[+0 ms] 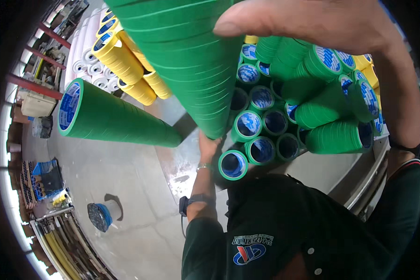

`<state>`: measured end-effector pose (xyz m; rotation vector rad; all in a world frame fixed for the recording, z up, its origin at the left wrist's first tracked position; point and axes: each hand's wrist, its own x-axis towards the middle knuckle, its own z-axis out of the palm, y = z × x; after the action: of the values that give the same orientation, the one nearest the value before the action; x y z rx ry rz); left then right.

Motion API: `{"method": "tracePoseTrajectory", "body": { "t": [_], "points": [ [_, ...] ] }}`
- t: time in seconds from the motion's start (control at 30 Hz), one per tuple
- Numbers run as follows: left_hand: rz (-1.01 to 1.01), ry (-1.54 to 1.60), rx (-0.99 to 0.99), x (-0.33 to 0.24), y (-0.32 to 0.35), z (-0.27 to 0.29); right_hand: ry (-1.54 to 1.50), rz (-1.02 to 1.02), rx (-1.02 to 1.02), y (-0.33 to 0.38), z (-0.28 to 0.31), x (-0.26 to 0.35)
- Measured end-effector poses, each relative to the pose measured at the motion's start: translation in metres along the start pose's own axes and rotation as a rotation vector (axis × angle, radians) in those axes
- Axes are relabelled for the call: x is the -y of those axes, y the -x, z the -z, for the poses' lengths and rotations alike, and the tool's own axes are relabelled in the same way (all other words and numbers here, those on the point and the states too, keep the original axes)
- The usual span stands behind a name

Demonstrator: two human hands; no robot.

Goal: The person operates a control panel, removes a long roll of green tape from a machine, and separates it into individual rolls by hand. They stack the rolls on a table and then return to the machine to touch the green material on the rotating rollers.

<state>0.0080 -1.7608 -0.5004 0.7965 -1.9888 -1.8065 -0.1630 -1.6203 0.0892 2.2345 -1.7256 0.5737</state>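
Note:
A tall stack of green tape rolls (186,65) rises close in front of me, upper centre. Its far end narrows down to my left hand (208,146), which grips the stack near its base; most of those fingers are hidden behind it. Higher up, my right hand (308,23) is closed around the stack's right side, thumb pressed on the green surface and fingertips out of sight. Just left stands another green tape stack (121,119), its blue-lined core showing. Many more green tape stacks (322,109) crowd together on the right, some upright and some leaning.
Yellow tape stacks (121,58) and long white rolls (85,51) stand at the far left. A grey metal plate (176,179) lies on the floor. Lower left are a bucket-like container (101,216), a blue crate (45,169) and a rack of long tubes (70,242).

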Motion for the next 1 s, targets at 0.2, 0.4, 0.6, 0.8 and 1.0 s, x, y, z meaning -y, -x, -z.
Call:
{"method": "tracePoseTrajectory", "body": {
  "t": [0.2, 0.4, 0.6, 0.8, 1.0],
  "points": [
    [-0.148, -0.164, 0.076, -0.051, 0.002, 0.011, 0.044, -0.066, 0.024, 0.011, 0.011, 0.010],
    [-0.460, -0.349, -0.098, -0.141, 0.016, 0.018, 0.045, -0.085, 0.024, 0.012, 0.019, 0.012],
    [-0.390, -0.362, -0.121, -0.155, 0.018, 0.016, -0.001, -0.071, 0.037, 0.002, 0.020, 0.010],
    [-0.425, -0.455, -0.156, -0.152, 0.015, 0.020, -0.127, 0.034, 0.002, -0.022, -0.008, -0.023],
    [-0.374, -0.514, -0.073, -0.168, 0.009, 0.036, 0.053, -0.035, 0.079, -0.037, -0.013, -0.034]
  ]
}}
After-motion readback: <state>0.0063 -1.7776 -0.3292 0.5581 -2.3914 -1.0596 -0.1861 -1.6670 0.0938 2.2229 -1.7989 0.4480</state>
